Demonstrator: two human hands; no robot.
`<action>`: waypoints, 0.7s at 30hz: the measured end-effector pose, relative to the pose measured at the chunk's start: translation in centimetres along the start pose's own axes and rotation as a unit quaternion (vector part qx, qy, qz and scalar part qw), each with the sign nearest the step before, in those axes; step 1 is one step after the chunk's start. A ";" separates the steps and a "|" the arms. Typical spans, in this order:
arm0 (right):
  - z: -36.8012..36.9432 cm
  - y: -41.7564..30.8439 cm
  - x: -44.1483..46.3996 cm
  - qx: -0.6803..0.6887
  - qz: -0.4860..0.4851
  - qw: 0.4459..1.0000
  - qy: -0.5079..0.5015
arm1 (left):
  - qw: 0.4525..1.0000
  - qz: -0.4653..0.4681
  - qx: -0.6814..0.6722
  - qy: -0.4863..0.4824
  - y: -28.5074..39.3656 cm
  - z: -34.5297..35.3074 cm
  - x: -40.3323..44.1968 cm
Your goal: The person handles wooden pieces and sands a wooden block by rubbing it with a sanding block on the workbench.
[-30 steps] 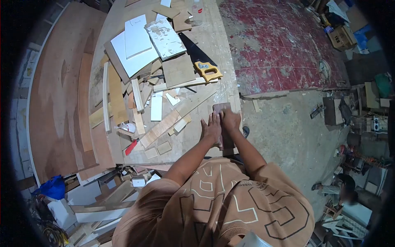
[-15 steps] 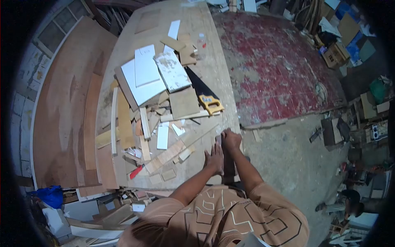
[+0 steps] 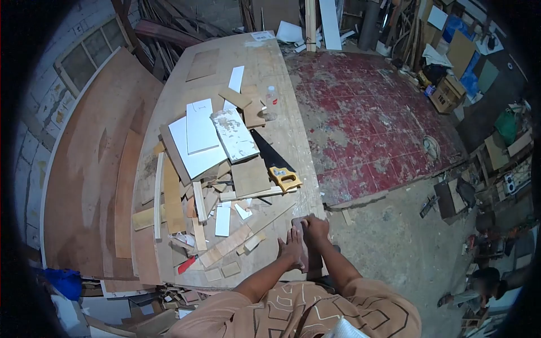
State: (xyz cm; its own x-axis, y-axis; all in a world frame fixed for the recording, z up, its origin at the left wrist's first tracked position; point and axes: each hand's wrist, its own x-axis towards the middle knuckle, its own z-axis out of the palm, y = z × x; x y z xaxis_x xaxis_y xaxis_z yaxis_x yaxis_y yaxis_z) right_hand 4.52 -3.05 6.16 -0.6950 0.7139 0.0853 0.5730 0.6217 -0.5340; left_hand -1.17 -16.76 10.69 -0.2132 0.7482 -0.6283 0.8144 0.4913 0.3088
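Observation:
My left hand (image 3: 292,249) lies with its fingers stretched out, pressed along the left side of a dark brown strip (image 3: 314,261) near the front right edge of the workbench (image 3: 270,265). Whether the strip is wood or another material I cannot tell. At its far end my right hand (image 3: 316,228) is closed, knuckles up; what its fingers hold is hidden. Ahead of both hands rests a handsaw (image 3: 285,179) with a yellow handle and black blade. To the left lie a pale wooden strip (image 3: 228,246) and small wood offcuts (image 3: 230,269).
White boards (image 3: 200,127) and a paint-stained block (image 3: 234,135) are piled mid-bench, with a clear bottle (image 3: 271,96) beyond. A red-handled tool (image 3: 186,265) lies front left. Right of the bench is a worn red floor (image 3: 366,129). A person (image 3: 479,284) is at far right.
The view has tilted up, so the bench and hands sit lower in the picture. Both hands stay at the dark strip, the left flat and the right closed.

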 end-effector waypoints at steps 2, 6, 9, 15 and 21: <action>-0.4 -1.2 1.0 -0.030 0.015 0.999 -0.002 | 1.000 -0.005 0.001 0.010 0.0 0.3 0.1; 1.6 1.0 -2.5 -0.065 0.026 0.997 -0.042 | 1.000 -0.004 0.009 -0.007 0.1 -0.2 0.3; -2.0 0.0 -9.0 -0.114 -0.052 0.987 -0.095 | 1.000 -0.014 0.013 -0.010 0.1 0.2 0.3; -2.0 0.8 -4.9 -0.064 -0.015 0.995 -0.078 | 1.000 -0.007 0.029 0.001 0.0 0.6 0.7; -2.3 -0.1 -1.1 -0.043 0.045 0.998 -0.029 | 0.998 -0.024 0.054 -0.001 0.5 0.5 0.6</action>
State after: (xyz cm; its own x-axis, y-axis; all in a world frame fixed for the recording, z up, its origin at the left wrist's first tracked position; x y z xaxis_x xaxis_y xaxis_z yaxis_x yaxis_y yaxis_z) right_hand 6.20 -3.18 8.07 -0.6607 0.7506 -0.0096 0.6683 0.5824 -0.4627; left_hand -0.67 -16.27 10.13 -0.2533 0.7242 -0.6414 0.8565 0.4761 0.1993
